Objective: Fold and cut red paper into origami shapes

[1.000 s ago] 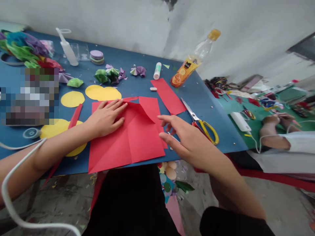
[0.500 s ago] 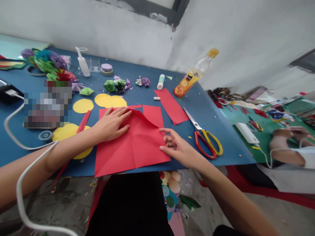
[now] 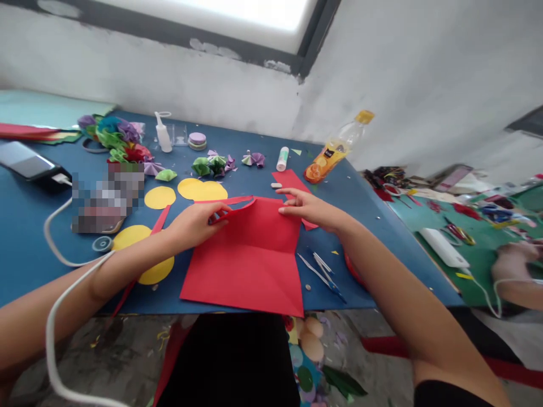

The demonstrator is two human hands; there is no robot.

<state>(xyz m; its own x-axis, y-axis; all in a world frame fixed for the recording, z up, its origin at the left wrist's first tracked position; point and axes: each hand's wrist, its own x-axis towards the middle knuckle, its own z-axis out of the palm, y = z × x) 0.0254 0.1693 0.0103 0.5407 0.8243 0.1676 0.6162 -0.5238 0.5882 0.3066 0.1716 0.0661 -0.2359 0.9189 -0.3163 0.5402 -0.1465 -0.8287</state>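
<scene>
From where I stand, the lettering on the label of the bottle is too small to read; it stands on a blue tabletop beneath a scuffed whitish wall and a dark-framed window. At the near edge lies a plain red sheet, creased across, its far edge pinched up by the left hand's fingers, while the right hand has thumb and forefinger parted over the far right corner.

One creased red paper sheet; one glue stick; one orange-drink bottle; one spouted squeeze bottle; yellow paper circles, apparently five, some partly hidden.
</scene>
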